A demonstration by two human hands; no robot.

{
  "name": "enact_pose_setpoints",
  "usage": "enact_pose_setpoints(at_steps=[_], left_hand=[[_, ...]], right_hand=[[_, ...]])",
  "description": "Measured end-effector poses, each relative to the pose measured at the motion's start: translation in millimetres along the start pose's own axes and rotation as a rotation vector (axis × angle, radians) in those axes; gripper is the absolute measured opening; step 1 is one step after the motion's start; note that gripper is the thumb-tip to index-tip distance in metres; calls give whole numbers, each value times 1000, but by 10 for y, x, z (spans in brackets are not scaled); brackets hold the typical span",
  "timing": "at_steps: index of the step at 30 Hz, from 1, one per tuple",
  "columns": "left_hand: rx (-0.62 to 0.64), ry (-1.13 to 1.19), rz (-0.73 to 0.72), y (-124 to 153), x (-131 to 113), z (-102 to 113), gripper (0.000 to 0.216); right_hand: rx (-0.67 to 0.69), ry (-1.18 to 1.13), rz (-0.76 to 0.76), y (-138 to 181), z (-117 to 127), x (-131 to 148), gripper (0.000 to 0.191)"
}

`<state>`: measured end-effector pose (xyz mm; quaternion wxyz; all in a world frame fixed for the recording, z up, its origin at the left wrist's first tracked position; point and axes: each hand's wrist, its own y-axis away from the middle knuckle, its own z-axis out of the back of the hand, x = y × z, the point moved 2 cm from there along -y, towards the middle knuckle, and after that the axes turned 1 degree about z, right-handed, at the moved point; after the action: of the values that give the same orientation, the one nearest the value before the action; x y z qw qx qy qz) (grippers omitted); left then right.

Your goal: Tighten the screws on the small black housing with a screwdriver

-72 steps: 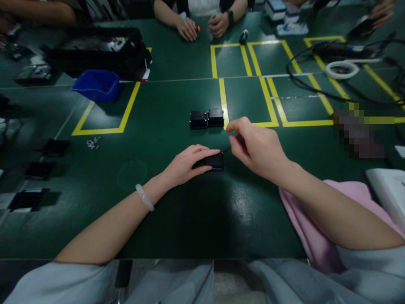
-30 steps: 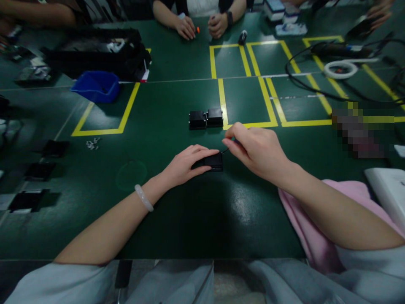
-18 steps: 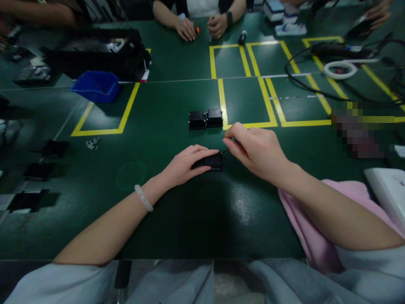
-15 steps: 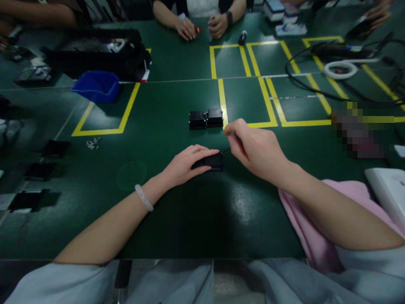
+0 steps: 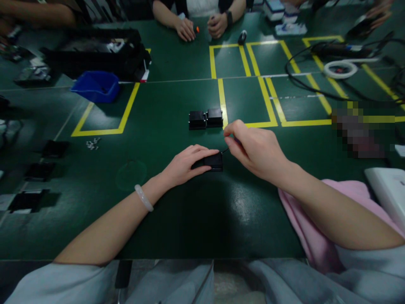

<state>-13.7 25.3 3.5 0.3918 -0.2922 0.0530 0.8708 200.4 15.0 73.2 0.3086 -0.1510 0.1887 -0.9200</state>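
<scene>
My left hand (image 5: 186,165) grips a small flat black box-like part (image 5: 214,161) on the green tabletop, thumb along its near side and fingers over its far side. The palm covers the part's left half. My right hand (image 5: 253,143) is closed around a thin-shafted tool like a screwdriver (image 5: 225,150); its handle is hidden in the fingers. The shaft's tip meets the part's far right corner. Beyond my hands sit two similar black blocks, a left one (image 5: 197,120) and a right one (image 5: 214,117), end to end, with small bright studs at their ends.
Small silvery screws (image 5: 93,144) lie to the left, near a blue bin (image 5: 96,86) and a long black housing (image 5: 91,52). Several dark parts line the left edge. A pink cloth (image 5: 297,219) is under my right forearm. Cables lie far right; a co-worker's hands (image 5: 186,29) rest opposite.
My right hand shifts very slightly around the tool, with the shaft still at the part's corner. My left hand and the black part stay where they were.
</scene>
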Motion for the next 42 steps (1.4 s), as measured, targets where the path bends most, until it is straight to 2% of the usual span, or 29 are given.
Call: enact_pose_setpoints(at_steps=[3,10,15,20,27,32,37,42], left_hand=[[6,-2,4,2,4,-4,46],[3,-4,3,-4,10,-17,46],[-6,-1,-8,1,12,-17,46],[3,-6,6,-2,4,-7,45],[3,-10,4,0,4,-10,47],[10,-10,-2,-1,7,-6,48],[8,-25,-4,1,12,-9,48],[18,-20,-2,-5,0,-10,47]], right_hand=[[19,20,4,2,-7,4,29],[9,15,-15,-4,-6,11,23],[45,45,4,-2,-7,16,31],[17,36,-22,-4,-6,9,23],[33,30,-7,2,-17,3,30],[-14,5,-21,0,-1,3,21],[36,19,-5,-3,1,16,27],[32,-11,-46,-12,-6,10,23]])
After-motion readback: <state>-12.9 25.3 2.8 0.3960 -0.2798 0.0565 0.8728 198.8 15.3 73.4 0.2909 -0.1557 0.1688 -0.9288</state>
